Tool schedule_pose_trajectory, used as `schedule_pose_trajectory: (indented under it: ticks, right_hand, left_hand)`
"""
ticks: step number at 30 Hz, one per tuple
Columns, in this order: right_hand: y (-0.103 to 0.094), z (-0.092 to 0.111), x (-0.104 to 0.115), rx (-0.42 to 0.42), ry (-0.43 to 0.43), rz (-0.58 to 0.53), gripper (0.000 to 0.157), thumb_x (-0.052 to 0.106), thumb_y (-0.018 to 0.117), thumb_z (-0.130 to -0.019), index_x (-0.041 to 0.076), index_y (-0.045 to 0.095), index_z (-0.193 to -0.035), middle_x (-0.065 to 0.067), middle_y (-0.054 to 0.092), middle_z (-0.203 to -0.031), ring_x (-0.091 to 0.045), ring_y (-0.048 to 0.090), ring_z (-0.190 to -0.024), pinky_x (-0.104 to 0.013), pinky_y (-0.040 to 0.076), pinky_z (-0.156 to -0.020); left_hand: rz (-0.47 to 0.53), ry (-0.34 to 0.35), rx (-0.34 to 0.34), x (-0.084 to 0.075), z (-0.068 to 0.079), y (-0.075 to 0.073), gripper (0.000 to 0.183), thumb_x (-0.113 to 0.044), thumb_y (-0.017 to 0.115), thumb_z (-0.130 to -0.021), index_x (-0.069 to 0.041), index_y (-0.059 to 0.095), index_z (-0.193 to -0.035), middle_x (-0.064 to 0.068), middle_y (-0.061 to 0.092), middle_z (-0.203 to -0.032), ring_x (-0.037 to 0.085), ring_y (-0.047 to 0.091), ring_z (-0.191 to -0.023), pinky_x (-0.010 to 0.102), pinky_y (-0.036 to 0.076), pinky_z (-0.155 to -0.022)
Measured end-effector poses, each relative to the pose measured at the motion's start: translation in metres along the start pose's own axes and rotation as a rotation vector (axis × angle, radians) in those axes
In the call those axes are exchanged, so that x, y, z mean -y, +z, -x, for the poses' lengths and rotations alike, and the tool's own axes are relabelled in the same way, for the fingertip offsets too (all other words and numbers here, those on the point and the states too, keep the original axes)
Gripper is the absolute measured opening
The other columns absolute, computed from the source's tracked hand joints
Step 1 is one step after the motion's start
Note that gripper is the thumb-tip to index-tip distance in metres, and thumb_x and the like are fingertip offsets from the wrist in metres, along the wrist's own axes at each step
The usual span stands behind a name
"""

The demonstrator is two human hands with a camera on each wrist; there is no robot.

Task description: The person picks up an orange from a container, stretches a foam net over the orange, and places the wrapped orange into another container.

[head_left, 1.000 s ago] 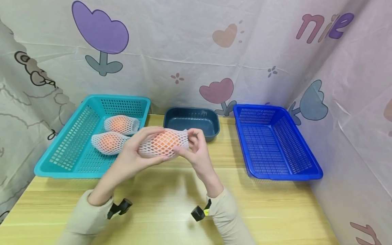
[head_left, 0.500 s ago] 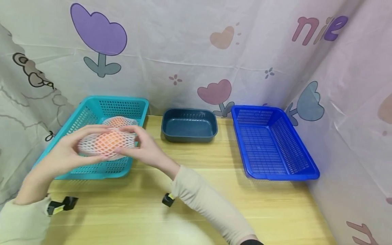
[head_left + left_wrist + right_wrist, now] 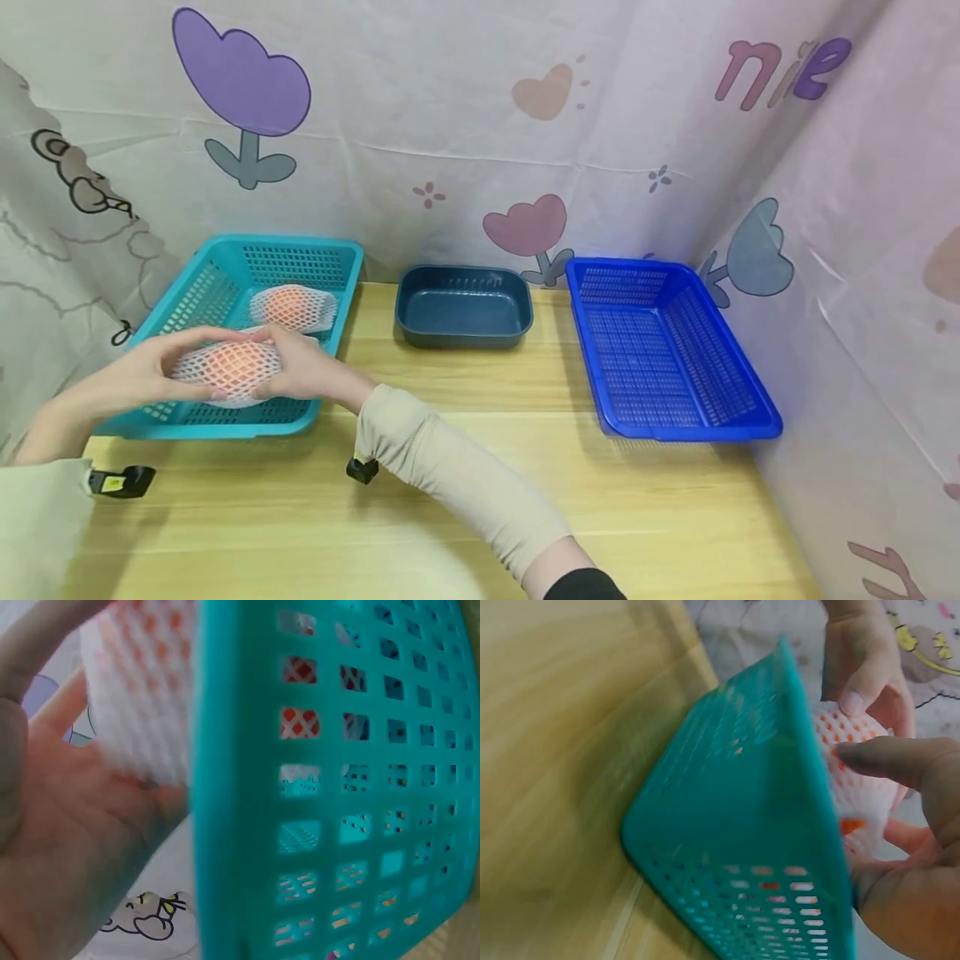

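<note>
A round orange fruit in a white foam net sleeve [image 3: 236,371] is gripped between both hands over the front of the teal basket [image 3: 217,432]. My left hand [image 3: 135,372] curls around its left end. My right hand [image 3: 303,367] grips its right end with thumb and fingers. The right wrist view shows the netted fruit [image 3: 855,780] at the basket's rim, with both hands around it. Behind it in the basket lies another netted fruit [image 3: 291,308]. Anything directly below the held fruit is hidden by it and the hands.
A dark blue-green rectangular bin [image 3: 465,337] stands at the back middle of the wooden table [image 3: 480,467]. To the right is a blue perforated basket [image 3: 678,367]. A printed curtain [image 3: 420,100] hangs behind and along the sides.
Both hands have carried the netted fruit leftward from the table's middle to the teal basket, then slightly lower and further left. The second fruit seen at the basket's front is now covered.
</note>
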State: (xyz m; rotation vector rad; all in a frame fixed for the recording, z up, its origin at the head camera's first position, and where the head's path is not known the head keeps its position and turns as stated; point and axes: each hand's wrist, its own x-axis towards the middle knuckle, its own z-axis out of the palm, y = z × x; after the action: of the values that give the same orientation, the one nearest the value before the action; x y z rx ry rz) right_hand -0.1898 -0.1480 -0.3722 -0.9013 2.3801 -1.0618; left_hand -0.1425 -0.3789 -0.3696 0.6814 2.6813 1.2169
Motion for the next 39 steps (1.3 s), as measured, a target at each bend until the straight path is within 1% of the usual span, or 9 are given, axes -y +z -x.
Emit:
schedule_pose_trajectory:
  ticks: [3,7,13,16,19,22,27,32,39]
  right_hand:
    - [0.005,-0.006,-0.002,0.036,0.006,0.109,0.078,0.018,0.082,-0.081,0.018,0.040,-0.147,0.011,0.045,-0.144,0.001,0.043,-0.126,-0.013,0.039,-0.095]
    - [0.009,-0.010,-0.002,0.082,0.003,0.228,0.078,0.015,0.080,-0.081,0.017,0.038,-0.147,0.007,0.047,-0.141,-0.001,0.048,-0.119,-0.013,0.043,-0.088]
    - [0.019,-0.007,0.001,0.087,0.012,0.430,0.063,0.018,0.078,-0.083,0.018,0.045,-0.136,0.008,0.055,-0.119,-0.002,0.054,-0.103,-0.015,0.047,-0.079]
    - [0.025,-0.005,0.003,0.107,0.052,0.525,0.066,0.024,0.076,-0.086,0.020,0.041,-0.142,0.010,0.055,-0.123,-0.002,0.055,-0.105,-0.019,0.050,-0.077]
    - [0.030,-0.005,0.004,0.121,0.080,0.577,0.072,0.030,0.074,-0.087,0.021,0.035,-0.147,0.011,0.052,-0.132,-0.002,0.055,-0.110,-0.021,0.051,-0.073]
    - [0.032,-0.005,0.005,0.125,0.097,0.600,0.074,0.032,0.074,-0.087,0.022,0.034,-0.149,0.012,0.050,-0.134,-0.002,0.054,-0.111,-0.021,0.051,-0.072]
    - [0.033,-0.005,0.007,0.121,0.098,0.621,0.067,0.034,0.077,-0.085,0.023,0.043,-0.142,0.013,0.052,-0.125,-0.003,0.053,-0.106,-0.022,0.051,-0.077]
    - [0.035,-0.006,0.007,0.123,0.092,0.640,0.072,0.037,0.077,-0.084,0.024,0.041,-0.146,0.013,0.049,-0.132,-0.005,0.051,-0.111,-0.023,0.050,-0.083]
    - [0.037,-0.006,0.004,0.129,0.108,0.651,0.077,0.038,0.077,-0.084,0.027,0.037,-0.150,0.013,0.045,-0.136,-0.004,0.048,-0.114,-0.022,0.050,-0.083]
  left_hand:
    - [-0.046,-0.029,0.029,0.004,-0.003,0.005,0.069,-0.007,0.080,-0.082,-0.012,0.051,-0.144,-0.019,0.048,-0.138,-0.003,0.049,-0.111,0.019,0.048,-0.078]
    - [-0.092,-0.049,0.043,0.004,-0.005,0.010,0.067,-0.010,0.083,-0.078,-0.017,0.055,-0.138,-0.020,0.045,-0.138,-0.009,0.037,-0.120,0.014,0.039,-0.083]
    - [-0.125,-0.035,0.066,0.004,-0.005,0.020,0.070,-0.004,0.088,-0.067,-0.013,0.057,-0.129,-0.023,0.041,-0.133,-0.020,0.027,-0.119,0.009,0.037,-0.084]
    - [-0.148,-0.055,0.088,0.006,-0.005,0.021,0.072,-0.004,0.087,-0.068,-0.007,0.056,-0.133,-0.020,0.045,-0.134,-0.021,0.027,-0.118,0.019,0.046,-0.086]
    - [-0.172,-0.069,0.101,0.005,-0.004,0.021,0.072,-0.005,0.086,-0.070,-0.004,0.055,-0.135,-0.003,0.053,-0.136,-0.019,0.030,-0.118,0.039,0.051,-0.089]
    - [-0.218,-0.031,0.094,0.004,-0.004,0.022,0.071,-0.001,0.086,-0.067,-0.005,0.058,-0.132,0.009,0.055,-0.132,-0.014,0.035,-0.117,0.046,0.052,-0.087]
    - [-0.330,0.048,0.058,0.006,-0.005,0.025,0.072,0.008,0.085,-0.056,-0.007,0.064,-0.124,0.008,0.053,-0.127,-0.006,0.038,-0.114,0.028,0.050,-0.082]
    - [-0.369,0.065,0.040,0.010,-0.003,0.027,0.070,0.009,0.085,-0.056,-0.006,0.066,-0.122,0.007,0.052,-0.128,0.000,0.041,-0.116,0.028,0.049,-0.083]
    - [-0.379,0.096,0.012,0.014,-0.002,0.028,0.066,0.011,0.084,-0.056,-0.006,0.069,-0.117,0.006,0.054,-0.128,-0.004,0.039,-0.120,0.013,0.043,-0.079]
